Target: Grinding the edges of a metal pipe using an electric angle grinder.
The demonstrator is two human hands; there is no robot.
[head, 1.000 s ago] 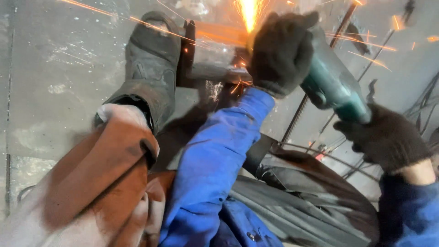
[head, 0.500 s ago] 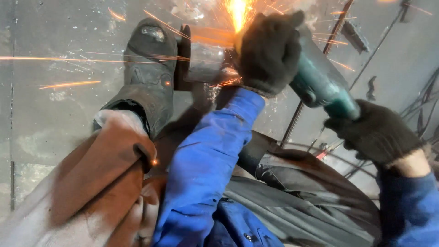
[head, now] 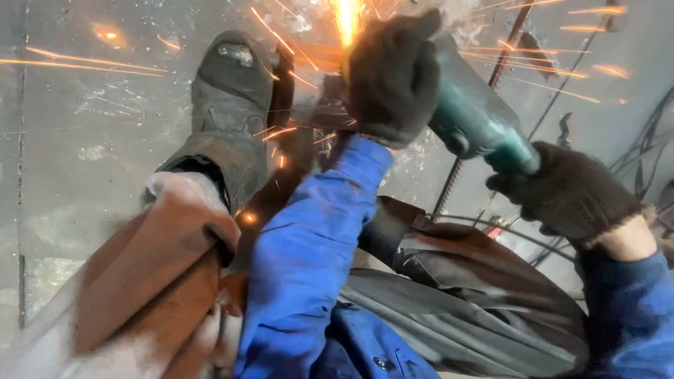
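My left hand, in a dark knit glove, grips the front of a green angle grinder. My right hand, also gloved, holds the grinder's rear body. The disc end is hidden behind my left hand, and bright orange sparks fly from there across the floor. Just below the left hand lies a dark metal piece, pinned by my grey boot. Both sleeves are blue.
A thin ribbed steel rod runs diagonally at the upper right. Black cables trail at the right edge. My legs in brown and dark trousers fill the lower view. The floor is grey scuffed metal.
The view has shifted slightly; both hands and the grinder sit a little lower and further left in the picture. Sparks keep flying, now streaking more widely to the left and right.
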